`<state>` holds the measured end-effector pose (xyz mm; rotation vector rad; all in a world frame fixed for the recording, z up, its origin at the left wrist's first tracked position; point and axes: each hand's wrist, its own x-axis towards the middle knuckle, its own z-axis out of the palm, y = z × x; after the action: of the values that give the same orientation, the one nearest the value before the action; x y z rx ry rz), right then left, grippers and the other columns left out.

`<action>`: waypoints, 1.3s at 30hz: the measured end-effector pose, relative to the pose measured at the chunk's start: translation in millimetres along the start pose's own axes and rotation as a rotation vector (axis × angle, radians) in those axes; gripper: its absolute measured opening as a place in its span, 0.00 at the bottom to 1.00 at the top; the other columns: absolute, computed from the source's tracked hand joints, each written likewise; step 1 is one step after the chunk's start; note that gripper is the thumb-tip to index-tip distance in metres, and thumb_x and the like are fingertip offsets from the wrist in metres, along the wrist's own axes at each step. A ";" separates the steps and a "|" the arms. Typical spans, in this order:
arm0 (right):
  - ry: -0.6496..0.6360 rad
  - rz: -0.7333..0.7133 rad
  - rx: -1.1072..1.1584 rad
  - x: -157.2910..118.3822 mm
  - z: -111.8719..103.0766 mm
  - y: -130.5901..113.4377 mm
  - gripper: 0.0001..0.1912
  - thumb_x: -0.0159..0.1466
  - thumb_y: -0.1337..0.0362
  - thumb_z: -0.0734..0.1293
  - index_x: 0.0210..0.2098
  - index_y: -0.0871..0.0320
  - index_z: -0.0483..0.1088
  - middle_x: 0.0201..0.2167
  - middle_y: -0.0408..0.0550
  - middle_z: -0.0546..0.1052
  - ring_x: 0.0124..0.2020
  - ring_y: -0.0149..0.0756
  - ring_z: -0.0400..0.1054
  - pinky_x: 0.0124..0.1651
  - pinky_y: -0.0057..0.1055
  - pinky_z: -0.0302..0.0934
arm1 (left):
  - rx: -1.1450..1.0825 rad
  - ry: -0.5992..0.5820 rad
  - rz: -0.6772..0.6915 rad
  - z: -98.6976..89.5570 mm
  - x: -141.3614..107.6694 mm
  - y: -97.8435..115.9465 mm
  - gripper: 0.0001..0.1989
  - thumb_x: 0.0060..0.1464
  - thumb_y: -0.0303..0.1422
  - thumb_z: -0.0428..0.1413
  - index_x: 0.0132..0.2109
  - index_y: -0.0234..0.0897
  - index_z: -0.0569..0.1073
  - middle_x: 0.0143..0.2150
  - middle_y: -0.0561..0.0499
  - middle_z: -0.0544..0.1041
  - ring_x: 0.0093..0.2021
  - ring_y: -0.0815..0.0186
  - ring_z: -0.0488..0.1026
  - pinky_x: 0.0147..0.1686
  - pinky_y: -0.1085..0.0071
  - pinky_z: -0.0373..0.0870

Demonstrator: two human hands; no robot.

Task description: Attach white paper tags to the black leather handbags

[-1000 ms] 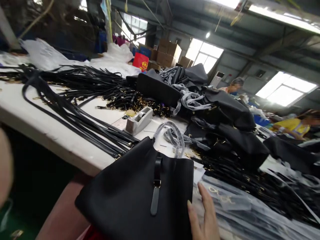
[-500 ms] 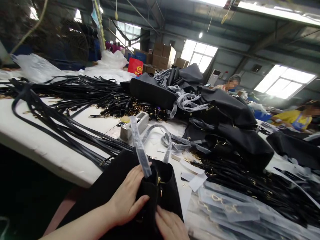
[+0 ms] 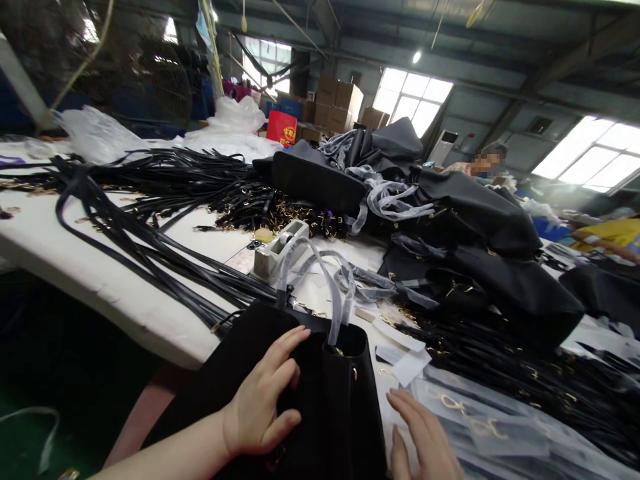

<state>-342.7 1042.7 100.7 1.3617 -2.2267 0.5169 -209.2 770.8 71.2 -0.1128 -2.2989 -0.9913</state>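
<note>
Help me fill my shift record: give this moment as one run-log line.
left hand: on black bag | right hand: beside bag, contact unclear | wrapped handles: standing up | nearby: tape dispenser, black straps

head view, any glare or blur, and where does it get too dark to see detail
Head view: the right-hand window is blown out, with haze below it; head view: the black bag loses surface detail to its own darkness; head view: shadow lies under the white table; head view: the yellow clothing looks soft.
</note>
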 end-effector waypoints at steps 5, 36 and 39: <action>-0.230 -0.293 -0.139 5.6 1.0 33.6 0.14 0.56 0.67 0.66 0.42 0.51 0.72 0.33 0.42 0.79 0.31 0.38 0.75 0.42 0.35 0.69 | 0.060 -0.001 0.026 -0.1 2.4 1.2 0.23 0.62 0.53 0.40 0.37 0.37 0.65 0.70 0.35 0.52 0.69 0.45 0.51 0.63 0.48 0.58; 0.135 0.857 0.739 16.1 -24.1 23.2 0.24 0.62 0.44 0.64 0.37 0.60 0.75 0.25 0.47 0.77 0.26 0.35 0.71 0.32 0.29 0.67 | 0.368 0.079 0.111 14.0 0.1 -16.7 0.09 0.55 0.39 0.55 0.39 0.40 0.71 0.72 0.47 0.50 0.67 0.48 0.57 0.62 0.51 0.64; 0.087 0.840 0.626 4.5 -18.5 34.0 0.26 0.62 0.46 0.65 0.49 0.60 0.74 0.37 0.53 0.81 0.37 0.40 0.76 0.41 0.32 0.70 | 0.400 0.064 0.136 8.3 3.6 -6.9 0.09 0.55 0.39 0.56 0.39 0.40 0.71 0.72 0.47 0.49 0.67 0.49 0.57 0.62 0.54 0.65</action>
<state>-371.3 1064.3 116.0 0.5207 -2.6014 1.6247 -218.5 771.0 64.6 -0.0688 -2.3467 -0.4486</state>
